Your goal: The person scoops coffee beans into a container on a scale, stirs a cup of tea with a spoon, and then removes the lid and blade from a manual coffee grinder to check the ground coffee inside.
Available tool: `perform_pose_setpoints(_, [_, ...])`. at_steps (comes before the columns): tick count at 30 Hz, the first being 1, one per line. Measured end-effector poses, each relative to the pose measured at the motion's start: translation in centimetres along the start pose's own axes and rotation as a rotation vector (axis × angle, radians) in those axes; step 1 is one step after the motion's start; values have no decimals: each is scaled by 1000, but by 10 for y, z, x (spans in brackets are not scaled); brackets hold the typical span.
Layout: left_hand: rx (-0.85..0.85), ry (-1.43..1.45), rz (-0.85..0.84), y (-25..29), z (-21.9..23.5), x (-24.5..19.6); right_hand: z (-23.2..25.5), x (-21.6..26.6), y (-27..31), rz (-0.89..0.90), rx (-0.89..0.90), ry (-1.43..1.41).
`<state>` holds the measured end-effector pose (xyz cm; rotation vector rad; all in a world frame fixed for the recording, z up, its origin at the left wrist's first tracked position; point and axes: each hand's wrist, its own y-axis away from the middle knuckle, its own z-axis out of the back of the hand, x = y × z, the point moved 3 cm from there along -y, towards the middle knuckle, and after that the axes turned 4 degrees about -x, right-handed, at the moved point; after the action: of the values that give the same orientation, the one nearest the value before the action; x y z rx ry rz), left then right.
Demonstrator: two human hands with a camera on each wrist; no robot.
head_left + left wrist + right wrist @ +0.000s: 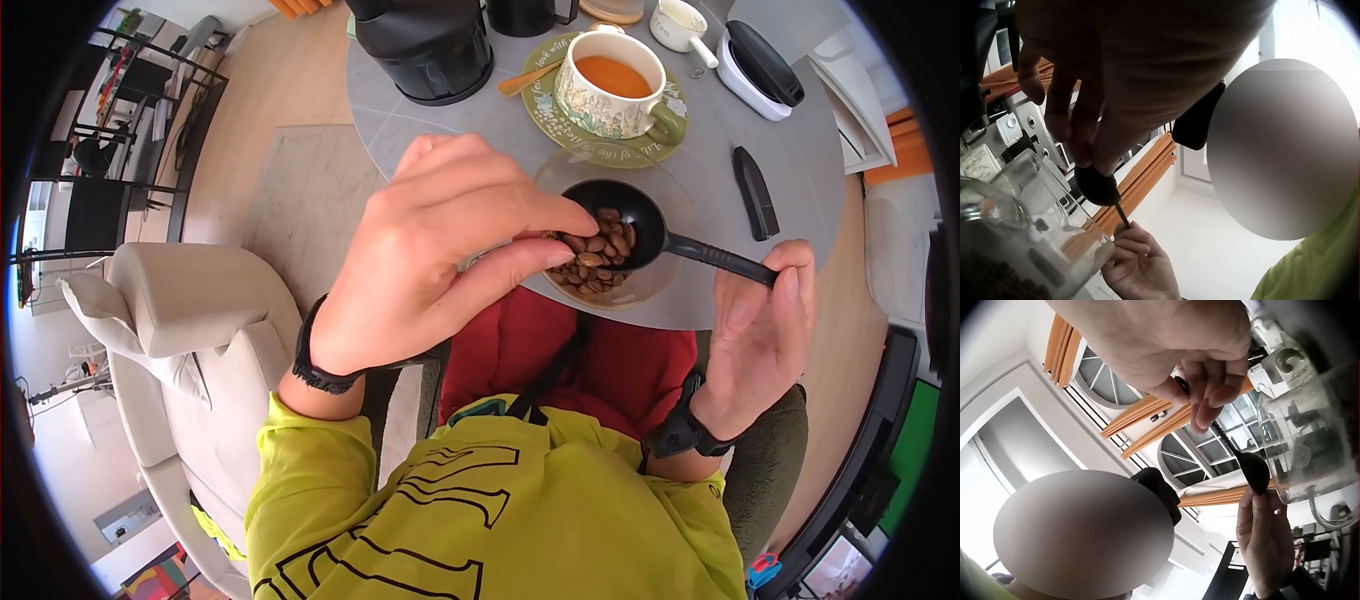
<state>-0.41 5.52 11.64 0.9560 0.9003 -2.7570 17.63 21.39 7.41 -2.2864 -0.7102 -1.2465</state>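
Note:
My right hand (760, 320) pinches the handle end of a black scoop (640, 205), which holds brown coffee beans (608, 238). At the scoop's left side, the thumb and forefinger of my left hand (440, 230) reach to the beans, fingertips right at the bowl; I cannot tell whether they grip a bean. In the left wrist view these fingers overlap the dark bowl (1097, 185). The right wrist view has them at the tip of the bowl (1254, 472). Below the scoop stands a clear glass container (672, 195) with more coffee beans in its bottom.
Beyond the container, a patterned cup (590, 105) of orange-brown drink sits on a green saucer (540, 115) with a spoon. A black appliance (430, 50) stands at the back left of the round grey table (810, 190). A black clip-like object (755, 190) lies right.

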Motion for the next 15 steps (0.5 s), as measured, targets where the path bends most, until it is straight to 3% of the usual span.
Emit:
perform_pose_setpoints(7, [-19, 56, 22, -1, -5, 2, 0, -3, 0, -27, -27, 1])
perform_pose_setpoints(9, [-62, 169, 141, 1, -6, 5, -1, -5, 0, -35, -44, 10])
perform_pose_setpoints(15, [-91, 226, 211, 4, -12, 9, -6, -7, 0, -103, -138, 37])
